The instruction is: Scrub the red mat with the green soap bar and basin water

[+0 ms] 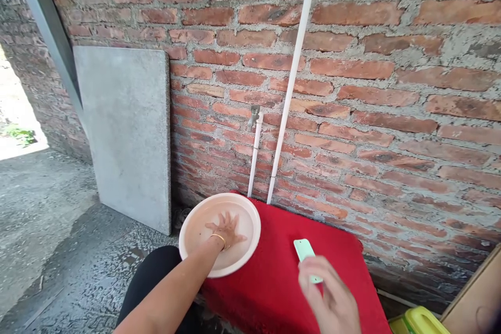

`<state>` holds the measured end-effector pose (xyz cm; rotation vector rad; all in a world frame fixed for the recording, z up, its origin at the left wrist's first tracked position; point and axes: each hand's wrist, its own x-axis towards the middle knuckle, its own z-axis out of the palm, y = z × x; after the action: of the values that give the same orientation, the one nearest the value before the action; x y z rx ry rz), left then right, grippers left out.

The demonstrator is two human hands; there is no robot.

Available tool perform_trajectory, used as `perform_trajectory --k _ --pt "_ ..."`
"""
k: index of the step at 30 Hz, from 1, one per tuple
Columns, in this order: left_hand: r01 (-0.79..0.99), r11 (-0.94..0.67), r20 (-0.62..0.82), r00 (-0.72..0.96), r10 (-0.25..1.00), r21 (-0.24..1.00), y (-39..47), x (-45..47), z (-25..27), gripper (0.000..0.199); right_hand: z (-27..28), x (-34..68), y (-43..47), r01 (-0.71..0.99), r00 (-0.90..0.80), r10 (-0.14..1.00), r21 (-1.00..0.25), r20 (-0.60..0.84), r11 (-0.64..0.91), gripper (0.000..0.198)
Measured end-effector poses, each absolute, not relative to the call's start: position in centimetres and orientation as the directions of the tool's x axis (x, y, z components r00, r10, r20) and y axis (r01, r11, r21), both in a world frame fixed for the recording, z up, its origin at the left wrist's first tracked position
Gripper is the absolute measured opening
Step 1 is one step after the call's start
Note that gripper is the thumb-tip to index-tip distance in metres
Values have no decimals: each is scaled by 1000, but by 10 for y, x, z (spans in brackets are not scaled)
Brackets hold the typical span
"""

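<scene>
A round, pale pink basin [254, 209] holds water at the left end of a red-covered surface [270, 261]. My left hand [227, 229] is down in the water, fingers spread, with a gold-coloured bangle at the wrist. On the red cover lies a flat, mint-green piece [303, 248] with rounded ends and a small hole near each end; its kind does not show. My right hand [329, 292], slightly blurred, is in front of it and hides part of it. Its fingers are loosely curled, thumb apart, and no grip on the piece shows.
Behind stands a brick wall [352, 68] with white pipes [291, 83] and a small tap [254, 112]. A grey slab [127, 130] leans at left above wet floor [94, 266]. A yellow container [418, 321] is at lower right.
</scene>
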<state>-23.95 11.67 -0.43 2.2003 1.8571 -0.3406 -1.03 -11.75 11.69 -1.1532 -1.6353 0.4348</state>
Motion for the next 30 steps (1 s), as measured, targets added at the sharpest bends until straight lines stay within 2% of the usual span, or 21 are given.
perform_trajectory --k 2,4,6,8,12,20,24,30 --pt "987 -162 -322 159 933 15 119 -240 -10 86 95 13 -86 693 299 833 -706 466 146 34" --pt "987 -158 -310 149 939 -5 122 -241 -17 86 63 33 -63 819 446 801 -543 400 -185 36" --pt "988 -154 -288 146 946 -4 124 -243 -24 87 28 46 -51 864 470 825 -355 315 -357 34" --pt "988 -156 -279 154 948 16 126 -244 -28 92 -1 50 -49 874 476 848 -232 233 -427 32" --pt "986 -164 -290 163 943 23 128 -244 -31 94 -26 48 -49 882 465 873 -156 147 -444 32" --pt "989 -148 -339 141 930 5 123 -236 -17 90 -10 60 -41 926 371 928 -87 37 -367 26" --pt "986 -166 -337 153 929 -9 122 -236 -18 87 1 33 -20 907 401 914 -164 65 -387 31" --pt "985 -168 -319 148 936 -36 126 -237 -30 88 7 -39 39 941 242 965 -269 102 -207 32"
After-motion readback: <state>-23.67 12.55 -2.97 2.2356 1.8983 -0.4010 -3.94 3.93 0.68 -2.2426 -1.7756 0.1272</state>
